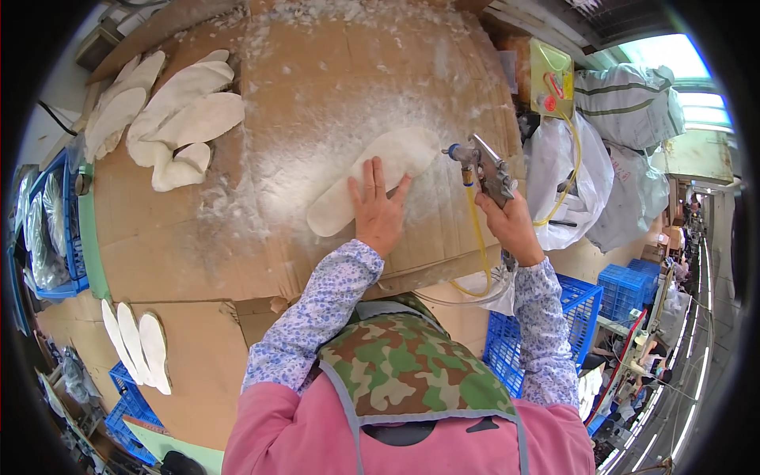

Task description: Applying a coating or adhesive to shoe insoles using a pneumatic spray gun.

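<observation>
The bare left hand [378,212] lies palm down, splayed; the bare right hand [514,231] curls in a grip; both blue-and-white floral-sleeved forearms [323,301] reach forward.

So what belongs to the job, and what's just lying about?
Likely in the job:
white insole-shaped sheet under left hand
grey metal spray gun in right hand

Apparently lying about:
blue plastic mesh crates
dark-striped white sack
</observation>
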Demonstrator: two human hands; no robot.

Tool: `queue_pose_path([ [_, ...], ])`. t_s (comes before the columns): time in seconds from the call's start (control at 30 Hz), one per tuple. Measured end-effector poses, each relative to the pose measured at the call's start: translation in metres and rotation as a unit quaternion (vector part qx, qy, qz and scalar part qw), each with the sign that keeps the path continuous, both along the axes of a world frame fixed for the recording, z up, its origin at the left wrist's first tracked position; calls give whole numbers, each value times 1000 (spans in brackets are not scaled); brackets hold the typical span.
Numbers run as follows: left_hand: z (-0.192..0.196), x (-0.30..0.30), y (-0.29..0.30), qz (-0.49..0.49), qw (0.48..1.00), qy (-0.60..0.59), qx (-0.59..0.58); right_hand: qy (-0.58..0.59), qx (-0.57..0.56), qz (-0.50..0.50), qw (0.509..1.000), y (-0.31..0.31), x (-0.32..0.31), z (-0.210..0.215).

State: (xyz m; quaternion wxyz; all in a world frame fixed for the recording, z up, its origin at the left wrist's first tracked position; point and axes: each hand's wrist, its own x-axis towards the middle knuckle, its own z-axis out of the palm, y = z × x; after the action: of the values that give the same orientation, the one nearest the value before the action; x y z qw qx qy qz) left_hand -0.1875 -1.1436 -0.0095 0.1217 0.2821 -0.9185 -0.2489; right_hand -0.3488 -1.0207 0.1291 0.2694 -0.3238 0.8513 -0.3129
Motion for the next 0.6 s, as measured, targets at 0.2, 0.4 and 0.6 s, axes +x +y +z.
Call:
queue_pose_path([
  [0.2, 3, 5, -2, -7, 1000, 16, -13, 12, -5, -16, 1000, 1, 0, -1],
  [0.4, 10, 38, -3, -12, 1000, -10, -21, -5, -3, 23, 1000, -3, 21, 4],
  [0.6, 15, 79, -3, 34, 999, -24, 8, -47, 22, 47, 998, -14, 46, 4],
])
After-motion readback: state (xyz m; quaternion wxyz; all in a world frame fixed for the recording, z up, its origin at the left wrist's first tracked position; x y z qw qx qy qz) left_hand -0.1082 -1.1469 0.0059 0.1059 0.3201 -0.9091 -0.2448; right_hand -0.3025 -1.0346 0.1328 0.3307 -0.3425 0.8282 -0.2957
